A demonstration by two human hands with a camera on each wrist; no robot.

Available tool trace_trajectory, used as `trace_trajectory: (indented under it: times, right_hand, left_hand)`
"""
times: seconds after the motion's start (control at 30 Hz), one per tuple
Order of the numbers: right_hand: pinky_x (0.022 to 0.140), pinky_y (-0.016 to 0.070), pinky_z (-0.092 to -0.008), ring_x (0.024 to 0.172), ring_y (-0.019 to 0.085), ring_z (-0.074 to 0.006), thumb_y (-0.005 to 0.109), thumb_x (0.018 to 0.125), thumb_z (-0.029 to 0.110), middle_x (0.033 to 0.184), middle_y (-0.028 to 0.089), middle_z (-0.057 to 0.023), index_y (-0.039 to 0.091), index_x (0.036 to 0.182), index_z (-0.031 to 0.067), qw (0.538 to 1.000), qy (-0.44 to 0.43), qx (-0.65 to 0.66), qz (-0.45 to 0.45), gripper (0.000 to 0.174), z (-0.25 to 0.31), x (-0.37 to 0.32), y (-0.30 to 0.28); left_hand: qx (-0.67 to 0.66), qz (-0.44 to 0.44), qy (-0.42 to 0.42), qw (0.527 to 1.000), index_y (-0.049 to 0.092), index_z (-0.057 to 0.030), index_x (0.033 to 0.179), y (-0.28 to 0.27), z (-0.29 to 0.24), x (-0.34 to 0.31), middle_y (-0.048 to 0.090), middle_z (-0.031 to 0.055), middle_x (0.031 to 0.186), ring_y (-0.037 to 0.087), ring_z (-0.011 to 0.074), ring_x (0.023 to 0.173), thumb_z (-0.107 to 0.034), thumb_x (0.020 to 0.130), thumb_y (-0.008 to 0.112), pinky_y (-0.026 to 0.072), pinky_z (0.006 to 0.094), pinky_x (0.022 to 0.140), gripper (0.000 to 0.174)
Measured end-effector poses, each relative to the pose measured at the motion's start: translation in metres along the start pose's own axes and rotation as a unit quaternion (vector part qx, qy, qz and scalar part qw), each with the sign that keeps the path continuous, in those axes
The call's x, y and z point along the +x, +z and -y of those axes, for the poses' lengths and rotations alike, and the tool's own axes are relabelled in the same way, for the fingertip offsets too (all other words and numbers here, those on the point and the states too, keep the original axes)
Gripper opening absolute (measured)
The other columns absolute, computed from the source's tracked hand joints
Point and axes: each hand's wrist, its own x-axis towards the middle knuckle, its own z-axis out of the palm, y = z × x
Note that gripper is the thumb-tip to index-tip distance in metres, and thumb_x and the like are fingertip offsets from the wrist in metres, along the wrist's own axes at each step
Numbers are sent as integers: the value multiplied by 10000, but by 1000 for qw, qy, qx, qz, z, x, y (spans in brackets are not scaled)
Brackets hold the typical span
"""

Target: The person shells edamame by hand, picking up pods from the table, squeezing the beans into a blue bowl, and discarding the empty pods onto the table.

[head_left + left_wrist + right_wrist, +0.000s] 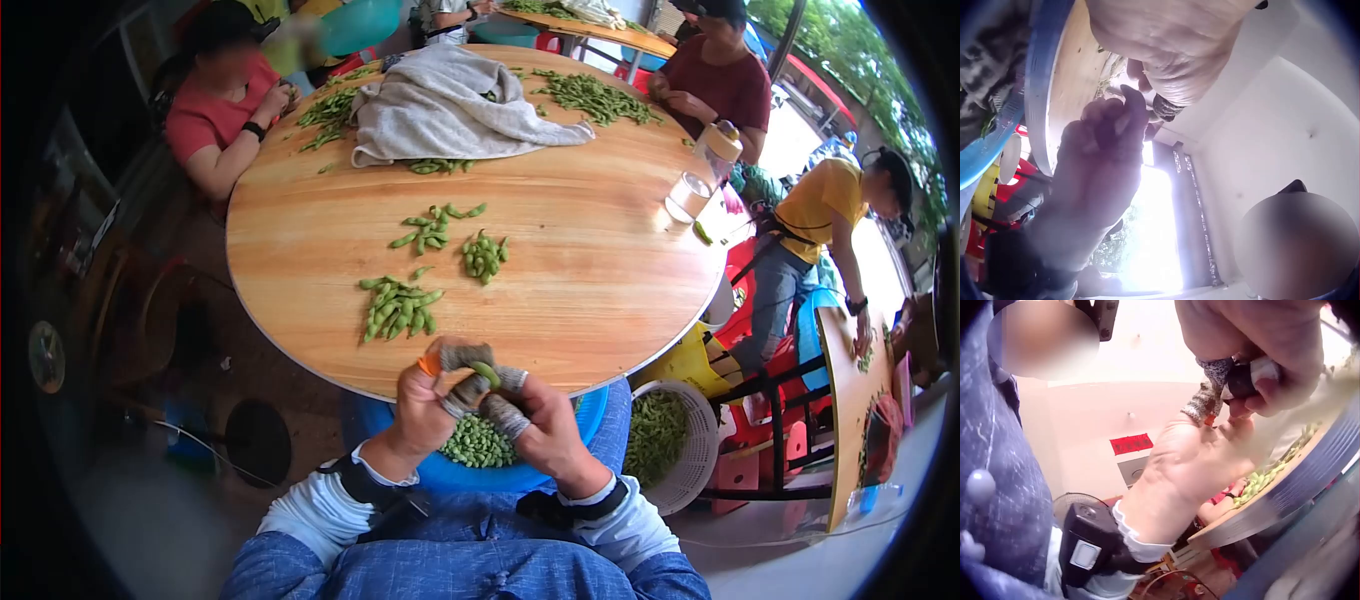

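Observation:
In the head view, a green soybean pod (487, 374) is pinched between my left hand (422, 412) and my right hand (552, 432) at the table's near edge. Knitted grey covers (466, 356) wrap fingers and thumbs of both hands, and an orange band (429, 366) shows on the left. Below the hands, shelled green beans (478, 442) lie in a blue basin (432, 470) at my lap. In the right wrist view the fingertips of the left hand (1175, 456) and right hand (1260, 337) meet, hiding the pod.
Small piles of pods (400, 308) lie on the round wooden table (580, 250), with more under a grey cloth (440, 105). A clear bottle (715, 150) stands at the right edge. A white basket (700, 440) of pods stands at my right. Other people sit around.

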Motion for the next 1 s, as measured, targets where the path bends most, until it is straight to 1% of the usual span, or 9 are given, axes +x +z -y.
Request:
trace_trajectory:
  times: [0.17, 0.23, 0.37, 0.43, 0.47, 0.57, 0.6, 0.87, 1.0]
  right_hand:
    - [592, 448, -317, 730, 556, -223, 560, 660, -37, 798, 570, -117, 578, 949, 25, 926, -106, -361, 7, 296, 11, -9, -26]
    - [565, 444, -352, 690, 542, -274, 558, 587, -51, 747, 549, -122, 578, 936, 29, 841, -197, -504, 21, 359, 23, -8, -33]
    - [573, 445, -375, 682, 521, -316, 576, 555, -35, 724, 533, -125, 571, 936, 14, 793, -226, -562, 63, 383, 31, -7, -28]
    - [606, 454, -342, 718, 546, -275, 577, 643, -23, 770, 564, -105, 559, 956, -3, 847, -166, -505, 24, 314, 28, -10, -28]
    - [623, 458, -325, 736, 558, -254, 578, 687, -17, 794, 580, -94, 553, 966, -12, 870, -136, -474, 3, 280, 25, -12, -28]
    - [660, 445, -290, 738, 562, -169, 588, 793, 157, 866, 598, -58, 552, 967, -19, 995, 41, -57, -66, 250, 8, -25, -30]
    - [675, 429, -251, 758, 536, -105, 565, 821, 241, 900, 594, -43, 548, 974, -24, 998, 52, -4, -39, 306, 7, -27, -29]
    - [609, 375, -189, 692, 491, -62, 557, 818, 210, 819, 585, -16, 563, 952, -5, 987, 127, 85, -40, 253, 5, -32, -24]
    - [622, 382, -185, 722, 490, -46, 514, 839, 105, 833, 582, 8, 563, 946, -11, 989, 120, 82, -28, 165, 0, -33, -26]
  left_hand:
    - [107, 48, -46, 992, 525, 6, 975, -10, 4, -9, 562, 52, 889, 542, 105, 811, -32, 783, 581, 444, 234, 740, 204]
    - [57, 46, -146, 987, 533, -14, 950, -14, -1, -6, 556, 22, 765, 523, 72, 678, -108, 842, 499, 425, 196, 598, 147]
    - [38, 159, -324, 932, 555, -31, 896, -19, -13, 0, 505, -29, 658, 445, 37, 576, -254, 891, 438, 330, 171, 501, 253]
    - [30, 243, -345, 906, 562, -34, 889, -17, -9, 2, 496, -36, 662, 431, 33, 578, -263, 886, 448, 329, 173, 508, 256]
    - [32, 227, -328, 917, 560, -42, 842, -13, -10, 1, 475, -34, 624, 404, 34, 579, -102, 836, 467, 334, 184, 509, 111]
    - [95, 183, -214, 955, 564, -15, 846, -9, -5, -8, 501, -21, 647, 423, 45, 603, -102, 822, 494, 371, 204, 541, 114]
    - [128, 183, -195, 955, 564, -9, 853, -7, -4, -10, 523, 2, 665, 455, 70, 613, -96, 812, 502, 386, 220, 558, 115]
    - [303, 196, -35, 932, 564, 9, 905, -1, -4, -14, 587, 188, 813, 574, 328, 769, -43, 712, 544, 443, 324, 658, 202]
    - [333, 185, -30, 924, 561, 19, 916, -4, 2, -19, 590, 179, 813, 578, 318, 768, -39, 698, 548, 446, 322, 664, 226]
